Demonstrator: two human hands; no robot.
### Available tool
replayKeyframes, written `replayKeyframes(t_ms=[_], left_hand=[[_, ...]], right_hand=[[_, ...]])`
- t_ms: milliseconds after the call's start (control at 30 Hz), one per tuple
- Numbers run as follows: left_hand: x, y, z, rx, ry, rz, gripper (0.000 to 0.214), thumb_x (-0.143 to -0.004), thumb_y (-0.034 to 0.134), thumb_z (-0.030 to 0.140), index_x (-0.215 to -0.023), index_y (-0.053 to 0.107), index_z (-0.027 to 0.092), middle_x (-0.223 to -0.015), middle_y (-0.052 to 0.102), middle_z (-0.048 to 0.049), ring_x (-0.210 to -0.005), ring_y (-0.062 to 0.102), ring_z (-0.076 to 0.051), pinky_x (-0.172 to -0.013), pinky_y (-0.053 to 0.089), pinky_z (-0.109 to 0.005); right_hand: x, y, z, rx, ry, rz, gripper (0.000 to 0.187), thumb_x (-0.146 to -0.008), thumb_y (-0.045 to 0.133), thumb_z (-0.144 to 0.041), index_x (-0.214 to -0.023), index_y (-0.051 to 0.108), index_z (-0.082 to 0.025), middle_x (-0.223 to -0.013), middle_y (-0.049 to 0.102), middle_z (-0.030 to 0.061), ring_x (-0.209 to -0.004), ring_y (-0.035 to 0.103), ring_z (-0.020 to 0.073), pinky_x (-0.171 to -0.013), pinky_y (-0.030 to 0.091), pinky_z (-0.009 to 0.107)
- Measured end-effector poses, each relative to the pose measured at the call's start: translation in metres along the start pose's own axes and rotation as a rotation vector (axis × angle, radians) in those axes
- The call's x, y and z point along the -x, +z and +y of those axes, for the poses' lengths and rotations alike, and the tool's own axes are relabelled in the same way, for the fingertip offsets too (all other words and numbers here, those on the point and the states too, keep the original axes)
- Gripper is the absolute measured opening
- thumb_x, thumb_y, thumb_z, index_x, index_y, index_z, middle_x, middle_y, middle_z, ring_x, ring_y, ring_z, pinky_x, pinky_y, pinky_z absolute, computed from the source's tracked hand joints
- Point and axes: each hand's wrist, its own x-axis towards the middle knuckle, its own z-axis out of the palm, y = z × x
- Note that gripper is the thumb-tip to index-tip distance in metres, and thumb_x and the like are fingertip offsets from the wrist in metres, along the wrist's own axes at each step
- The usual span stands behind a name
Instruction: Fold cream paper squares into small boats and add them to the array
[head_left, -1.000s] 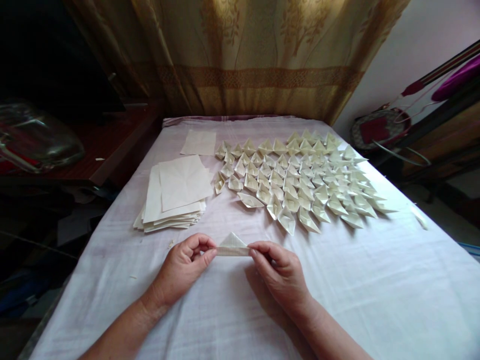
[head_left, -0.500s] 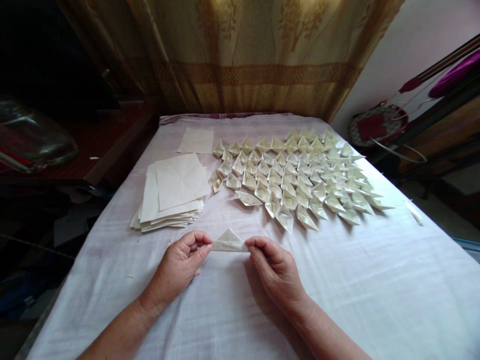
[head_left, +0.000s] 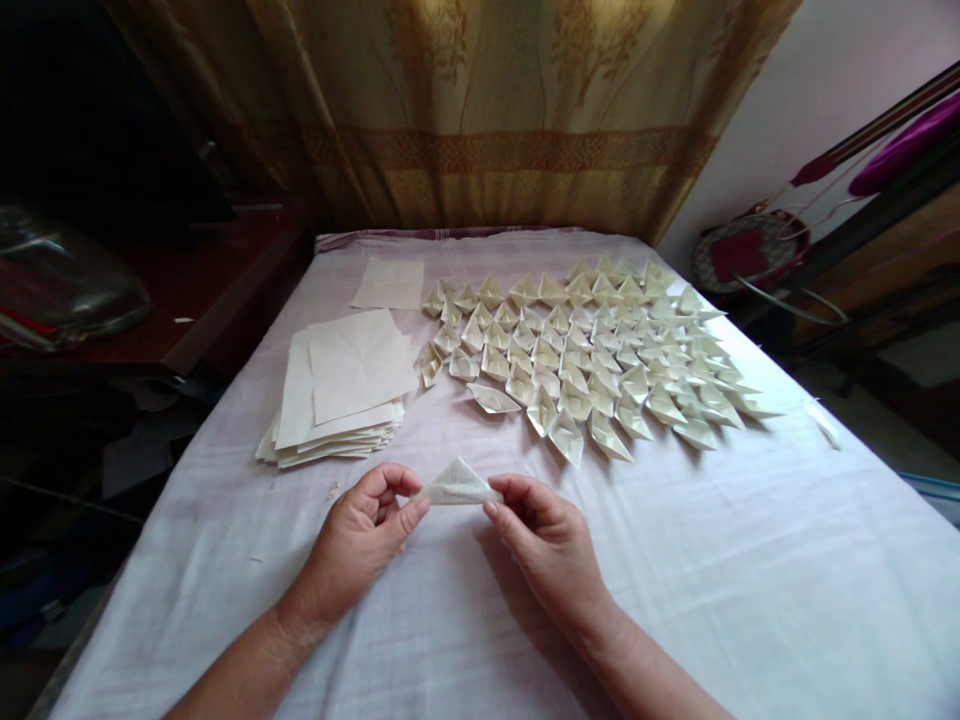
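Note:
Between my two hands is a small folded paper boat point(head_left: 457, 484), pale, with a pointed peak in the middle and a flat band along its lower edge. My left hand point(head_left: 367, 520) pinches its left end between thumb and fingers. The right end is pinched by my right hand point(head_left: 551, 530), the thumb at the lower edge and the index finger at the top. Beyond the hands, many finished paper boats point(head_left: 574, 400) stand in rows on the cloth. A stack of paper sheets point(head_left: 360, 365) lies to the left of them.
A white cloth point(head_left: 712, 580) covers the table. One loose sheet point(head_left: 390, 284) lies behind the stack. Small paper scraps point(head_left: 334, 490) are near my left hand. A thin white object point(head_left: 825, 425) rests by the right edge. A curtain point(head_left: 480, 150) hangs at the back.
Both thumbs have slid slightly inward along the boat's lower edge, and its middle looks a little more bulged. The view has shifted slightly.

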Motion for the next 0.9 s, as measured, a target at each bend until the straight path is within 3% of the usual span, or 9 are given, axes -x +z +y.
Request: replayKeyframes(t_ms=[133, 467, 667, 800, 900], left_hand=[[0.0004, 0.0, -0.0023, 0.003, 0.027, 0.02, 0.028, -0.075, 0.071, 0.04, -0.085, 0.058, 0.018, -0.056, 0.049, 0.0076, -0.045, 0.044, -0.007, -0.042, 0.036, -0.017], [0.0003, 0.0016, 0.0006, 0.058, 0.006, 0.022, 0.03, -0.072, 0.073, 0.04, -0.084, 0.056, 0.018, -0.06, 0.053, 0.0063, -0.045, 0.044, -0.007, -0.04, 0.037, -0.017], [-0.0004, 0.0013, 0.0006, 0.001, 0.053, -0.006, 0.024, -0.076, 0.068, 0.038, -0.084, 0.057, 0.018, -0.057, 0.049, 0.0077, -0.044, 0.042, -0.007, -0.04, 0.033, -0.017], [0.0, 0.0006, -0.0009, -0.061, 0.075, -0.017, 0.021, -0.078, 0.066, 0.037, -0.086, 0.059, 0.018, -0.054, 0.046, 0.0084, -0.045, 0.042, -0.008, -0.041, 0.032, -0.017], [0.0001, 0.0003, -0.0025, -0.074, 0.086, -0.006, 0.021, -0.079, 0.065, 0.037, -0.086, 0.059, 0.018, -0.055, 0.046, 0.0081, -0.046, 0.042, -0.008, -0.042, 0.032, -0.018]], right_hand=[[-0.0006, 0.0002, -0.0004, -0.023, 0.028, -0.01, 0.015, -0.078, 0.069, -0.029, -0.088, 0.074, -0.019, -0.075, 0.073, 0.003, -0.065, 0.066, 0.0161, -0.06, 0.052, 0.024], [-0.0022, -0.0035, 0.0019, 0.091, -0.056, -0.068, 0.016, -0.083, 0.065, -0.028, -0.093, 0.076, -0.02, -0.081, 0.072, 0.0038, -0.071, 0.065, 0.016, -0.065, 0.05, 0.025], [-0.0024, -0.0044, -0.0035, -0.069, -0.002, -0.055, 0.016, -0.084, 0.065, -0.032, -0.091, 0.075, -0.021, -0.087, 0.074, 0.0051, -0.082, 0.068, 0.0193, -0.076, 0.054, 0.03], [-0.0011, -0.002, -0.0053, -0.218, 0.067, -0.022, 0.02, -0.08, 0.072, -0.036, -0.093, 0.071, -0.021, -0.081, 0.071, 0.0025, -0.072, 0.065, 0.016, -0.068, 0.053, 0.026], [-0.0004, 0.0001, -0.0045, -0.292, 0.034, 0.04, 0.02, -0.076, 0.076, -0.033, -0.089, 0.066, -0.022, -0.071, 0.064, -0.0022, -0.064, 0.06, 0.0122, -0.06, 0.05, 0.022]])
